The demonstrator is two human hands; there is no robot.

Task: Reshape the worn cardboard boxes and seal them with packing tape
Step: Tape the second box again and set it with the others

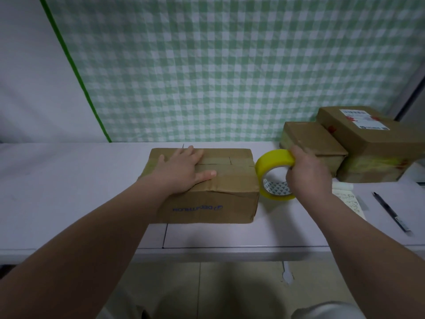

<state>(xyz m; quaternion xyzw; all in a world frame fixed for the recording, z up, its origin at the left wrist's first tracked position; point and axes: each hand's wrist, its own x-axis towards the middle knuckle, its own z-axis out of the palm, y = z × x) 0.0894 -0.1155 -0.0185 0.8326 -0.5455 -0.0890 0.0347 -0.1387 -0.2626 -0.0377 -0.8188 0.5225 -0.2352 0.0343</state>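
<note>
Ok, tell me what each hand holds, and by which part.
The right hand grips the yellow tape roll by its upper rim. The left hand holds nothing, resting flat on the box.

tape roll [273, 162]: right side behind right hand [310, 173] | far box [368, 139]: cut by right edge | label [363, 119]: print unreadable

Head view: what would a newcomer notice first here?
The bright yellow packing tape roll, gripped upright by the right hand just right of centre, stands out most. Beside it, at centre, the left hand presses flat on a creased cardboard box. A smaller box and a labelled box sit together at far right.
</note>
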